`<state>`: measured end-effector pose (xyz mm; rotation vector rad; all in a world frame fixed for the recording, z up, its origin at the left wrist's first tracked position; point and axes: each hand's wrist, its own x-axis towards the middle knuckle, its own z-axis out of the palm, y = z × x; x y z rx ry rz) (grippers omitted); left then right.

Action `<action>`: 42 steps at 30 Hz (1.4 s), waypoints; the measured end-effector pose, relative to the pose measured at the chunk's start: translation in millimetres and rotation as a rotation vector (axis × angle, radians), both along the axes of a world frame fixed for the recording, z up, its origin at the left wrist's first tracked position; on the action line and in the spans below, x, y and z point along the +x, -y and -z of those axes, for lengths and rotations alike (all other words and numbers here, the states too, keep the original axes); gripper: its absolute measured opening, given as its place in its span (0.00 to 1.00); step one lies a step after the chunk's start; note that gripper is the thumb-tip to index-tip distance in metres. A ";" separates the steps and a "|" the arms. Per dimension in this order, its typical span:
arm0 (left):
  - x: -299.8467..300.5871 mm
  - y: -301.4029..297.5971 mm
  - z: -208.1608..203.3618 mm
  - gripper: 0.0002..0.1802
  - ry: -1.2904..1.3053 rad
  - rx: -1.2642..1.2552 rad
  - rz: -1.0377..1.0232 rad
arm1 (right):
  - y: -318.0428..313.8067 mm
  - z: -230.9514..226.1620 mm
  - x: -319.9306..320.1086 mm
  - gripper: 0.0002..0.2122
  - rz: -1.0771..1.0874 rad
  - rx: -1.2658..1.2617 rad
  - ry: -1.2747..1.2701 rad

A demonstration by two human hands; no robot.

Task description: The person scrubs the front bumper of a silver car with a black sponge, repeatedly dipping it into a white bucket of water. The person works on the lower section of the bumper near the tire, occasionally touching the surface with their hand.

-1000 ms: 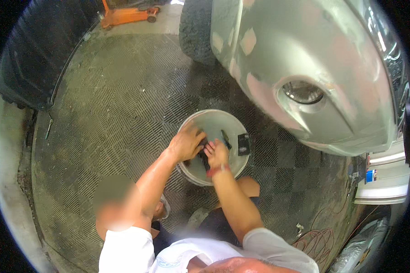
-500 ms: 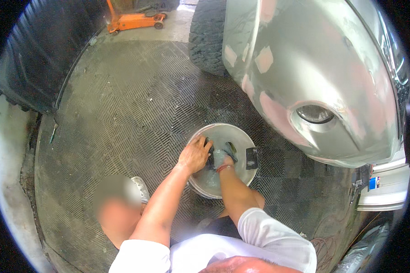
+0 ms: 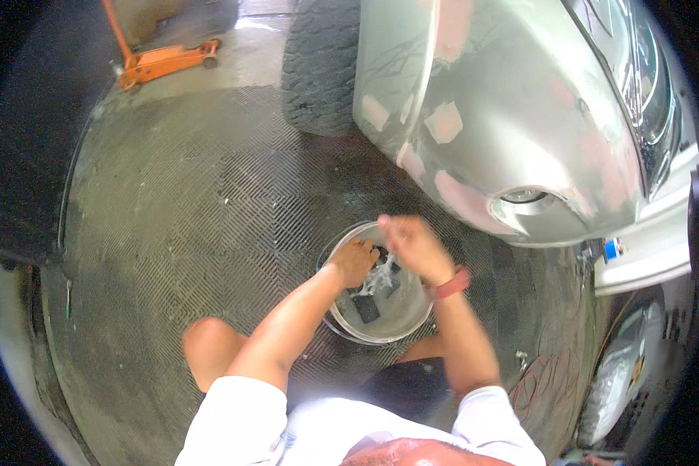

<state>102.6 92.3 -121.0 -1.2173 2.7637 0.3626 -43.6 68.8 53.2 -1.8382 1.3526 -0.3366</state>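
A pale round bucket (image 3: 425, 311) with water stands on the floor in front of me. My left hand (image 3: 355, 262) reaches over its left rim, fingers curled round a small black pad (image 3: 380, 253) that they partly hide. My right hand (image 3: 413, 247), a red band at the wrist, is smeared by motion over the far right rim; whether it holds anything cannot be made out. Whitish water (image 3: 379, 276) splashes between the hands. Lower in the bucket lie a dark rectangular pad (image 3: 366, 308) and a greyish piece (image 3: 391, 288).
A silver car body with pinkish patches (image 3: 512, 116) and a lamp recess rises at the right, close to the bucket. Behind it is a tyre (image 3: 321, 70). An orange floor jack (image 3: 167, 64) stands far left. Ribbed matting (image 3: 186, 202) covers the floor; a reddish cord (image 3: 547, 380) lies lower right.
My right hand has come up out of the bucket to its far right rim. My left hand stays at the left side. The dark rectangular pad now shows in the water, which is splashing.
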 end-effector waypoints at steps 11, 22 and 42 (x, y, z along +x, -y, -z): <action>14.8 -7.8 29.7 0.27 -0.144 -0.103 -0.014 | 157.8 -317.1 88.0 0.35 -0.179 -1.263 -1.298; 59.8 -15.6 56.8 0.26 -0.262 -0.242 -0.221 | 70.5 -133.5 59.7 0.33 -0.149 -1.254 -1.162; 23.3 -1.3 -64.0 0.43 -0.938 0.517 -0.886 | -80.0 183.0 15.4 0.24 0.617 -0.320 0.525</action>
